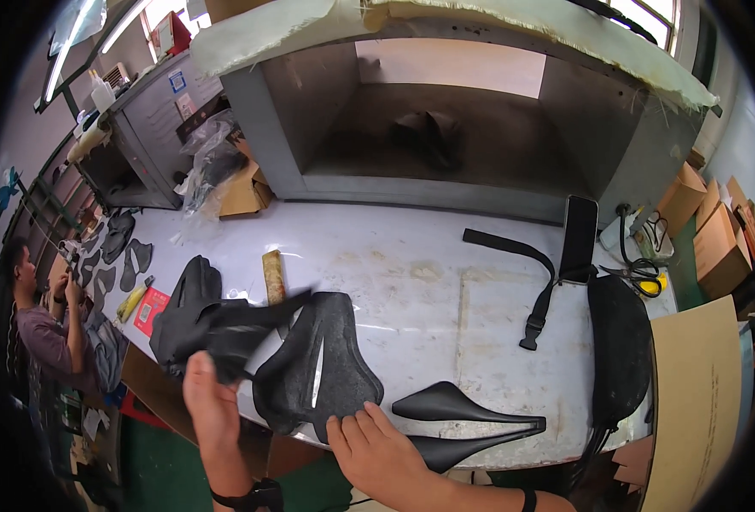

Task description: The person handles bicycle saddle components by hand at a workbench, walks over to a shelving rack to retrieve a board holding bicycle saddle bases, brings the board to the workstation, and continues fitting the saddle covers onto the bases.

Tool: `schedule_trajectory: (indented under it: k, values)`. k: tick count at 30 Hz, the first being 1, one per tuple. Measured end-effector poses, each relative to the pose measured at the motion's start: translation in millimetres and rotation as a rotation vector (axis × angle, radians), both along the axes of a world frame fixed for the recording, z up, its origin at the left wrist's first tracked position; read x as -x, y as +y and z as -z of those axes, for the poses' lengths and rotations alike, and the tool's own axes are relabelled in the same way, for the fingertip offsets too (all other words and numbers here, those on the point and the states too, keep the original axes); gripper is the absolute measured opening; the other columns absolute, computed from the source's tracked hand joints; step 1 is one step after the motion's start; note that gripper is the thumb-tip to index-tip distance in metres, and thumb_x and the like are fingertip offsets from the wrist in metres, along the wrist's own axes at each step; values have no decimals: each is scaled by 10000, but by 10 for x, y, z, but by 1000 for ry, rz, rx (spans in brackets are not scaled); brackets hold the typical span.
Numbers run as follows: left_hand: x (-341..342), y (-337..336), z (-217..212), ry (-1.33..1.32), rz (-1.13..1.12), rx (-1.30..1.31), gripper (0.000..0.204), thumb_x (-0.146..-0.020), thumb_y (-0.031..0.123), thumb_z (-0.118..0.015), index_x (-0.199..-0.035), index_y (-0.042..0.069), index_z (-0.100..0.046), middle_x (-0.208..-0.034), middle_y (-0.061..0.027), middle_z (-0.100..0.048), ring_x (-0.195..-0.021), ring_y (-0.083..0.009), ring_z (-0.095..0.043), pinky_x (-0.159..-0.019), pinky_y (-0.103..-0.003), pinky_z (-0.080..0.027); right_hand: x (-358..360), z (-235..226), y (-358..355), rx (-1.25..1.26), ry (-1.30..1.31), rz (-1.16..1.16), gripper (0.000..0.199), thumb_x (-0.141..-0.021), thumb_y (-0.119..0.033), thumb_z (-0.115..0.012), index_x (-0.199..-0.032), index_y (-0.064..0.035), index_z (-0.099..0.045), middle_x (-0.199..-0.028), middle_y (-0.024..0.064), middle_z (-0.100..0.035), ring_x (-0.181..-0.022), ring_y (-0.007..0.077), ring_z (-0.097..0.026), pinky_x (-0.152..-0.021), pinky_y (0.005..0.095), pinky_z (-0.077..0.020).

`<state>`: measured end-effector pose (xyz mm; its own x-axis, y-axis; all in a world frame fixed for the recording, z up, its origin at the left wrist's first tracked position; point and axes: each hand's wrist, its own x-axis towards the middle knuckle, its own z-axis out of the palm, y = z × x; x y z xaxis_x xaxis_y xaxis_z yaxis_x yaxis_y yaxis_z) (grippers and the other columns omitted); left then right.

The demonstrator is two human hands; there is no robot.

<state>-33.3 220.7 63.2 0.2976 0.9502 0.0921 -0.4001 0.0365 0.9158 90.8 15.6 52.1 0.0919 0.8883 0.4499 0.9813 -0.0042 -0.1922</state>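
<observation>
My left hand (209, 401) grips a thin black cover piece (224, 328) and holds it up above the near left of the white table (411, 282). My right hand (377, 448) lies flat with fingers spread on the lower edge of a black padded saddle-shaped piece (326, 358) that has a long slot down its middle. A black hard saddle shell (467, 418) lies just to the right of that hand, at the table's near edge.
A black strap with a buckle (535, 282), a dark phone (578, 239), scissors (638, 273) and a tall black curved piece (620, 350) lie to the right. A wooden brush (273, 275) sits mid-table. More black cut pieces (125, 252) lie far left, near a seated person (40, 324). Cardboard boxes (719, 239) stand right.
</observation>
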Motion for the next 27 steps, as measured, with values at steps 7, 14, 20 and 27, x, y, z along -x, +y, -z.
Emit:
schedule_trajectory:
  k: [7,14,20,27]
  values:
    - [658,108,-86,-132,-556,-302,304,-1051,236,-442,-1289,46,-457,-1107,-97,-616,-824,-180,-624,-711,-296,-534,-27,-57,-32,110,119,-38,388,-799,-226,-627,-1092,29,-620,-953,163,-614,-981,314,-585,-1034,481,-408]
    - [701,-1188,-786,230,206,-147,219,-989,262,-552,-915,79,-458,-733,-15,-542,-627,-86,-501,-581,-222,-409,-193,-560,-318,-266,652,-77,406,-808,-213,-736,-1133,-11,-601,-1141,176,-612,-1111,385,-562,-1030,507,-399]
    - [109,-1525,-939,373,373,110,312,-1030,316,-409,-1023,15,-490,-797,-45,-578,-648,-85,-511,-585,-207,-394,-626,-393,-887,574,1344,-483,344,-827,-197,-769,-1062,-21,-589,-974,127,-613,-865,202,-585,-765,356,-465]
    - [-112,-1527,-210,-296,670,669,602,-1026,416,-420,-1469,15,-347,-1166,-191,-631,-747,-188,-615,-642,-259,-490,-672,-425,-1884,21,1797,82,145,-909,-84,-690,-934,-32,-557,-832,-18,-559,-703,46,-458,-613,222,-372]
